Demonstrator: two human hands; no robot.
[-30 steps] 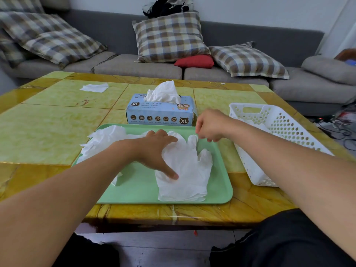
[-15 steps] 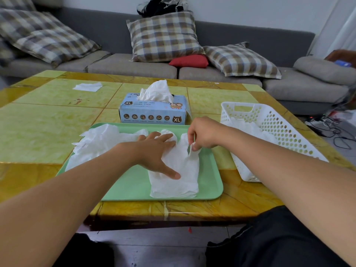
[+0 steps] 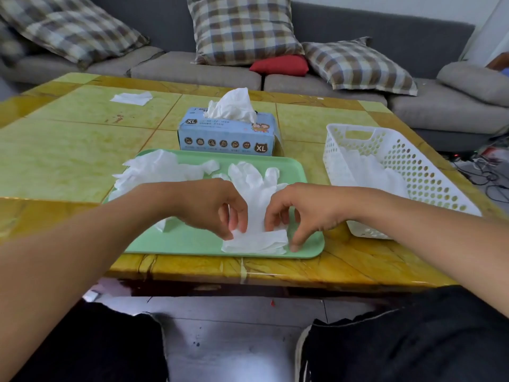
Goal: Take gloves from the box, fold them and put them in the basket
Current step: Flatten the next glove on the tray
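Observation:
A white glove [image 3: 256, 188] lies flat on the green tray [image 3: 192, 241], fingers pointing away from me. My left hand [image 3: 217, 205] pinches the left side of its cuff near the tray's front edge. My right hand [image 3: 300, 210] pinches the cuff's right side, with one finger touching the tray. A loose pile of white gloves [image 3: 154, 172] sits on the tray's left part. The blue glove box [image 3: 228, 136] stands behind the tray with a glove sticking out of its top. The white perforated basket [image 3: 413, 166] at the right holds folded gloves [image 3: 369, 172].
A white sheet [image 3: 132, 98] lies on the yellow-green table [image 3: 68, 150] at the far left. A grey sofa with checked cushions [image 3: 242, 28] runs behind the table. Cables [image 3: 487, 175] lie on the floor at the right.
My left hand lifted off the middle of the glove and moved down to its cuff. My right hand left the glove's fingers and came down to the cuff's other side.

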